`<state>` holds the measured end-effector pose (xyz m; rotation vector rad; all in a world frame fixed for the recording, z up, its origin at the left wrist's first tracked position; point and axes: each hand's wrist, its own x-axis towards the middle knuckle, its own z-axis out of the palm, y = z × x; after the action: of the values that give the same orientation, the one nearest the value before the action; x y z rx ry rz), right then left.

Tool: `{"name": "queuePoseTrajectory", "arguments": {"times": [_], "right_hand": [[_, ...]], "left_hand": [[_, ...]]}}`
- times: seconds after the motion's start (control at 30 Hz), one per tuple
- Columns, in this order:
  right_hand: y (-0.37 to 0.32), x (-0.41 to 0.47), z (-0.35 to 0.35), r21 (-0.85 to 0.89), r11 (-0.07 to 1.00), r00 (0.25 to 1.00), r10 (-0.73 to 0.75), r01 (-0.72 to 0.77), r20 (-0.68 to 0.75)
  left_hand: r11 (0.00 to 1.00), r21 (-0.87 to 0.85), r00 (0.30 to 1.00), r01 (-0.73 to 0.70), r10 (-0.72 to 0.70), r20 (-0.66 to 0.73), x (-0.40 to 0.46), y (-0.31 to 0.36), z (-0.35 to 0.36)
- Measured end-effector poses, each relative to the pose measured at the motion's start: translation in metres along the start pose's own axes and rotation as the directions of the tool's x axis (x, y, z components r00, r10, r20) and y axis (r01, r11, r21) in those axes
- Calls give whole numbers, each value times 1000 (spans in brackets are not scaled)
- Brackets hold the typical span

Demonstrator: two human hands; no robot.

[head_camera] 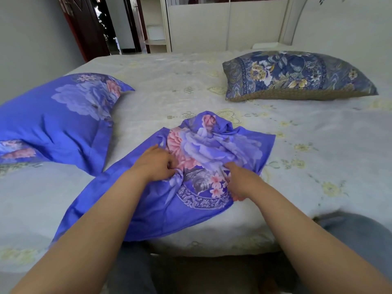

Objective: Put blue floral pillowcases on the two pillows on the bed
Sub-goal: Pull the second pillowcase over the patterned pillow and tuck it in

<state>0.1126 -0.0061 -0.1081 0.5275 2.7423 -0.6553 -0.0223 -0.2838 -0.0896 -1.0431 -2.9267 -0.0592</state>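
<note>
View from a head cam, looking down at a bed w/ a pale sheet printed in faint yellow flowers.

Far left: a pillow already in a blue floral pillowcase, plump, lying on the sheet near the left edge of the pic. Its near right corner lies right at or just over the left edge of the loose case, exact contact can't be told.

Centre, near the bed's front edge: a second blue floral pillowcase, empty and limp, spread flat in part and rumpled at its far end. Big pink and lilac blooms show in the middle, a white lacy border lower down. Its lower left corner droops over the mattress edge.

The person's left hand rests on the loose case's upper left part, fingers curled and bunching a fold of the fabric. Bare forearm runs back to the lower left.

The right hand is just right of the flower print, fingers curled down into the cloth and gripping it. Fingertips are tucked into the fabric, hidden. Bare forearm runs to the lower right.

Far right, toward the headboard: a second pillow in a darker navy paisley cover w/ cream flowers, well apart from the hands.

Background, top left to centre: dark wooden door, cream wardrobe.
</note>
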Motion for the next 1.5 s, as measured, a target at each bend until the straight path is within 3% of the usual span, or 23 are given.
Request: {"name": "queuePoseTrajectory", "arguments": {"times": [0.03, 0.1, 0.17, 0.23, 0.27, 0.3, 0.37, 0.47, 0.53, 0.57, 0.63, 0.73, 0.83, 0.9, 0.93, 1.0, 1.03, 1.1, 1.2, 1.3, 1.37, 1.5], "right_hand": [[5, 2, -4, 32, 999, 988, -35, 41, -152], [17, 5, -27, 219, 961, 863, -36, 168, -503], [27, 14, -66, 493, 784, 747, 56, 378, -663], [37, 19, -99, 701, 538, 811, 54, 467, -582], [38, 18, -105, 725, 550, 849, 54, 414, -526], [37, 17, -104, 698, 638, 869, 89, 325, -486], [35, 4, -83, 653, 740, 868, 212, 158, -450], [28, -40, -40, 807, 586, 959, 182, 71, -216], [27, -58, -15, 851, 524, 1000, 4, -2, 0], [28, -60, -6, 843, 537, 999, -33, -16, 40], [30, -55, 2, 836, 548, 999, 3, -34, 38], [26, -45, -2, 919, 393, 997, -44, -44, 66], [22, -46, -26, 975, 197, 991, -108, 98, -77], [15, -56, -46, 971, 133, 978, -92, 200, -189], [12, -60, -57, 928, 244, 959, -54, 283, -279], [6, -72, -83, 694, 594, 885, -69, 407, -460], [4, -79, -96, 542, 733, 870, -137, 411, -474], [1, -90, -127, 202, 921, 900, -245, 332, -359], [3, -96, -166, -218, 968, 936, -185, 121, -300], [13, -94, -196, -379, 924, 942, -82, -50, -325], [24, -93, -219, -424, 901, 957, -36, -94, -287], [37, -97, -260, -440, 892, 972, -1, -106, -236]], "left_hand": [[999, -16, 998, 46, -45, 37, -1, 5, -4], [991, -64, 990, 121, -115, 85, 0, 17, -12], [980, -157, 987, 122, -102, 124, 2, 35, -18], [946, -319, 992, 58, -20, 122, 6, 61, -23], [914, -404, 995, 29, 14, 103, 10, 74, -24], [870, -494, 996, 16, 30, 86, 12, 88, -25], [704, -706, 992, 74, 17, 121, 16, 116, -27], [392, -904, 984, 173, -22, 179, 21, 145, -37], [292, -941, 985, 169, -80, 152, 26, 153, -48], [266, -950, 985, 161, -103, 138, 27, 154, -53], [263, -955, 987, 134, -119, 106, 26, 156, -65], [356, -930, 989, 91, -143, 42, 21, 155, -78], [634, -773, 933, -29, -260, -248, 27, 136, -94], [705, -707, 880, -49, -304, -365, 30, 119, -104], [689, -723, 863, -51, -335, -379, 35, 111, -107], [632, -773, 831, -65, -394, -392, 36, 101, -119], [607, -790, 820, -82, -409, -400, 34, 100, -125], [611, -782, 808, -128, -392, -439, 25, 103, -144], [762, -628, 812, -155, -264, -520, 3, 106, -174], [956, -290, 840, -37, -127, -528, -22, 105, -200], [979, -196, 857, 62, -153, -491, -30, 93, -211], [883, -403, 793, 240, -418, -443, -39, 31, -230]]}}
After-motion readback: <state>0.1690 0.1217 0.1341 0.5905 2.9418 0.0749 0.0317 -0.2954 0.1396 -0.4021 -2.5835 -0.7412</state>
